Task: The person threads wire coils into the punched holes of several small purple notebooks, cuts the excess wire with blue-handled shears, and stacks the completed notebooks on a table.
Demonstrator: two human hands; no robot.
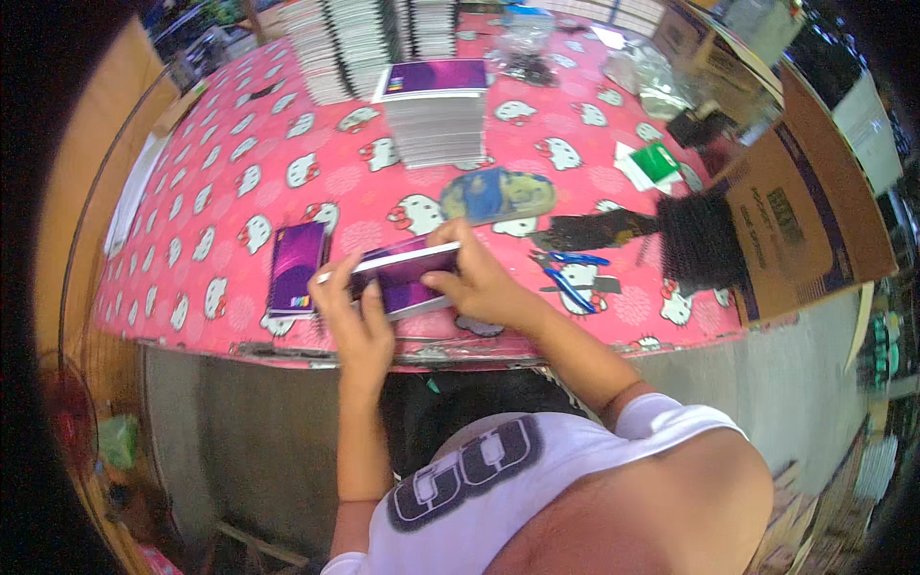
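Both my hands hold a purple-covered booklet [410,267] tilted up over the near part of the table, its white page edge facing upward. My left hand [353,311] grips its left end, thumb on the near side. Around the right end my right hand [476,286] is closed, thumb against the near face. Just beneath lies another purple-covered booklet [419,305], partly hidden by the hands. A purple notebook [297,268] with a dark bound left edge lies to the left of my left hand. Blue-handled pliers [572,280] rest right of my right hand.
A stack of unbound booklets [436,125] stands beyond my hands, with taller stacks [340,48] behind. A blue-and-yellow slipper-shaped item [498,195] lies nearer. Black binding coils [704,240] sit by an open cardboard box [815,206] at right. A green-and-white packet [654,164] lies beyond them.
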